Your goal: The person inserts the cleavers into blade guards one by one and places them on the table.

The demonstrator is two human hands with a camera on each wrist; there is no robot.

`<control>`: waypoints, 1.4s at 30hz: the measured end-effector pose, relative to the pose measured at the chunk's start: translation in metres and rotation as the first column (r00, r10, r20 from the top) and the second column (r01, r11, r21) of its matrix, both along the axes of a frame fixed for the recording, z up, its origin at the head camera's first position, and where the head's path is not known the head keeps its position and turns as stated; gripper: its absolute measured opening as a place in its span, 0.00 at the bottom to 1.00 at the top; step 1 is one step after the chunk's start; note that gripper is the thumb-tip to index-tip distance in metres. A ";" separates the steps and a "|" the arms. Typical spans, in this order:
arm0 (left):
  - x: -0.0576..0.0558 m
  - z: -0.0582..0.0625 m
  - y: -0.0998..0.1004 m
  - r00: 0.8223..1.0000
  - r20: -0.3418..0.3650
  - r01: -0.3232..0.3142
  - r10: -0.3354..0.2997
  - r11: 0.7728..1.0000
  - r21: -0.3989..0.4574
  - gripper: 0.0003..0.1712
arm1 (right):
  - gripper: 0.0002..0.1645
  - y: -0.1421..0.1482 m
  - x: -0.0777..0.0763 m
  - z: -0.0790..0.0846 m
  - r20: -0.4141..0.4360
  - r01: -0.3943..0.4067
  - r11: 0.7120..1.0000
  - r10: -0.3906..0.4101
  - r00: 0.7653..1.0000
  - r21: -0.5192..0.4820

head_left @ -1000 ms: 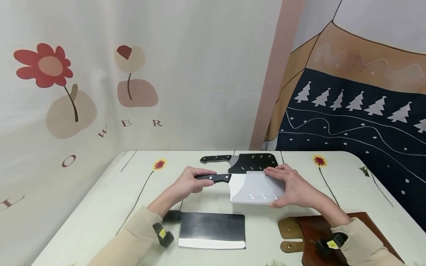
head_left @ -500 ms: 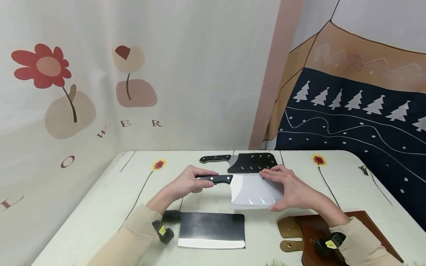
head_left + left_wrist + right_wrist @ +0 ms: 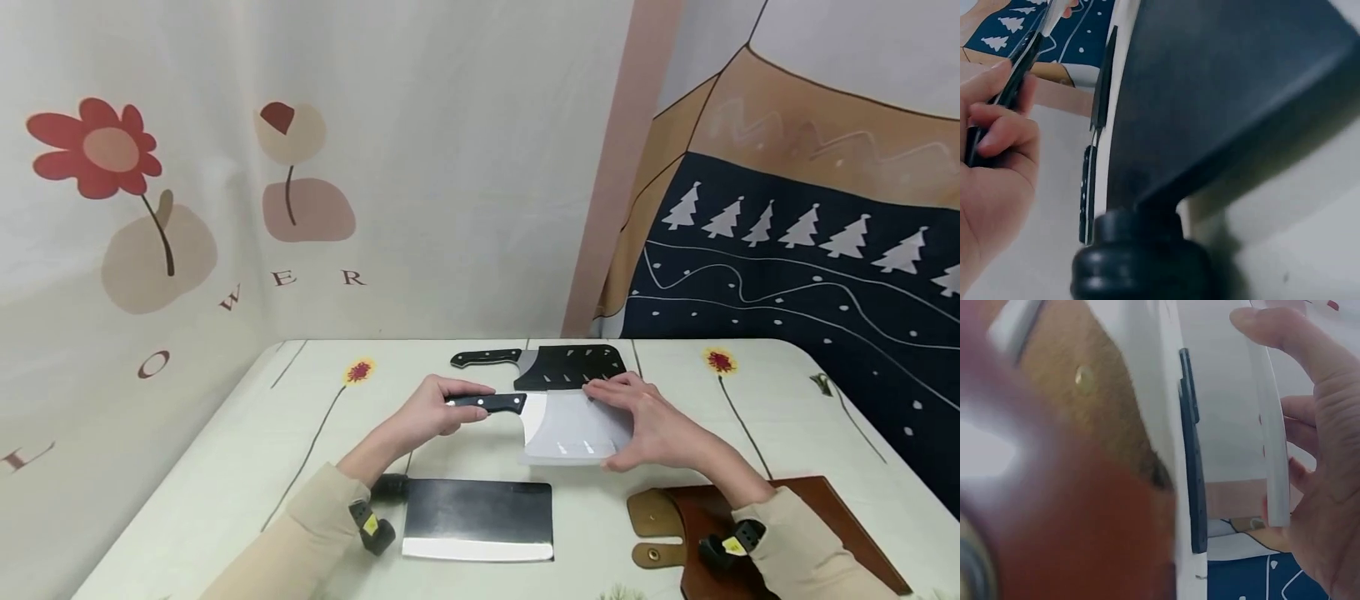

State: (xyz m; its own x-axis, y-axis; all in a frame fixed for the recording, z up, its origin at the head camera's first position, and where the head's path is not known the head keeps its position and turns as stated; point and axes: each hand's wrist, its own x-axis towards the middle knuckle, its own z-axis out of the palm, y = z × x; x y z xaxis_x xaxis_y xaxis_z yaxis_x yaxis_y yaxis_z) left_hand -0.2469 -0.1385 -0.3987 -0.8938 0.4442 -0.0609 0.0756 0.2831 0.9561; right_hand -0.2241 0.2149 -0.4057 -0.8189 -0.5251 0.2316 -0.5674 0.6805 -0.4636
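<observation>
Just above the mid. of the surface (image 3: pixel 247 483), a blk-handled cleaver (image 3: pixel 498 403) was held up approx. horiz., handle to the L, blade to the R. A wht. sheath (image 3: pixel 581 421) covered most of its blade; a strip of bare metal showed btwn handle & sheath. The hands were apart, one at each end: L hand (image 3: pixel 442 406) pinched the handle btwn thumb & fingers; R hand (image 3: pixel 651 423) gripped the sheath, thumb on the near edge, fingers on the far one.

Just behind lay a blk-sheathed cleaver (image 3: pixel 573 367), flat, handle also to the L, pale marks on its cover; the R wrist view showed a gap btwn it & the wht. sheath.

Nearer the person, a dark-bladed cleaver (image 3: pixel 477 517) lay flat, bright cutting edge twd. the person, blk handle partly hidden by the L arm. Over to the R, a brown leather holder (image 3: pixel 705 510) w/ tan flaps & a metal snap sat partly behind the R forearm.

Both sleeves (image 3: pixel 322 504) were beige, w/ a blk cam. (image 3: pixel 372 529) at each wrist. Bkgd.: pale flower-print curtain (image 3: pixel 450 167), dark tree-print cloth (image 3: pixel 787 275) on the R.
</observation>
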 end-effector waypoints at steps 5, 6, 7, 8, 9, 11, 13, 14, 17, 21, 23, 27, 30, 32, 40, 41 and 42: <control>-0.003 -0.004 -0.007 1.000 -0.009 0.004 -0.005 0.997 -0.080 0.22 | 0.56 -0.005 -0.004 -0.008 0.096 -0.026 0.999 0.023 0.995 0.023; -0.003 -0.005 -0.009 1.000 -0.018 0.008 -0.010 0.995 -0.095 0.22 | 0.56 -0.006 -0.004 -0.009 0.102 -0.026 0.999 0.023 0.995 0.028; -0.004 -0.006 -0.011 1.000 -0.028 0.012 -0.015 0.994 -0.105 0.22 | 0.56 -0.006 -0.005 -0.010 0.104 -0.021 0.999 0.017 0.994 0.036; -0.004 -0.007 -0.013 0.999 -0.037 0.016 -0.021 0.993 -0.114 0.23 | 0.56 -0.007 -0.005 -0.010 0.098 -0.018 0.999 0.013 0.995 0.046; -0.004 -0.009 -0.015 0.998 -0.049 0.019 -0.025 0.993 -0.120 0.23 | 0.56 -0.006 -0.005 -0.011 0.095 -0.010 0.998 0.005 0.995 0.057; -0.005 -0.013 -0.021 0.997 -0.071 0.023 -0.032 0.991 -0.130 0.24 | 0.56 -0.006 -0.006 -0.011 0.091 0.003 0.997 -0.010 0.996 0.076; -0.005 -0.018 -0.028 0.997 -0.071 0.023 -0.032 0.992 -0.126 0.25 | 0.56 -0.007 -0.008 -0.012 0.093 0.011 0.995 -0.020 0.995 0.097; -0.005 -0.020 -0.031 0.997 -0.064 0.024 -0.032 0.992 -0.122 0.25 | 0.57 -0.008 -0.009 -0.013 0.090 0.013 0.994 -0.023 0.996 0.106; -0.005 -0.025 -0.039 0.999 -0.014 0.029 -0.030 0.995 -0.093 0.26 | 0.58 -0.009 -0.014 -0.015 0.092 0.021 0.991 -0.034 0.995 0.136; -0.003 -0.026 -0.045 0.998 0.049 0.034 -0.032 0.998 -0.059 0.28 | 0.58 -0.009 -0.018 -0.018 0.107 0.032 0.987 -0.049 0.993 0.159; -0.002 -0.026 -0.047 0.998 0.059 0.040 -0.036 0.997 -0.062 0.29 | 0.58 -0.008 -0.019 -0.020 0.116 0.034 0.987 -0.053 0.992 0.158; -0.003 -0.023 -0.049 0.996 0.067 0.056 -0.051 0.996 -0.070 0.29 | 0.56 -0.005 -0.017 -0.025 0.126 0.036 0.988 -0.055 0.990 0.149; -0.005 -0.021 -0.050 0.995 0.074 0.072 -0.067 0.995 -0.070 0.29 | 0.56 -0.004 -0.016 -0.029 0.135 0.036 0.991 -0.054 0.989 0.132; -0.006 -0.020 -0.051 0.994 0.078 0.078 -0.073 0.994 -0.071 0.29 | 0.56 -0.004 -0.016 -0.031 0.140 0.035 0.992 -0.051 0.989 0.121; -0.003 -0.021 -0.061 0.995 0.066 0.076 -0.072 0.994 -0.073 0.31 | 0.56 -0.002 -0.017 -0.029 0.136 0.056 0.990 -0.073 0.988 0.126; -0.002 -0.021 -0.063 0.996 0.062 0.074 -0.070 0.994 -0.076 0.31 | 0.56 -0.001 -0.017 -0.028 0.136 0.057 0.990 -0.075 0.988 0.130; 0.000 -0.020 -0.065 0.996 0.056 0.072 -0.068 0.994 -0.080 0.31 | 0.57 0.000 -0.015 -0.027 0.138 0.057 0.989 -0.075 0.988 0.134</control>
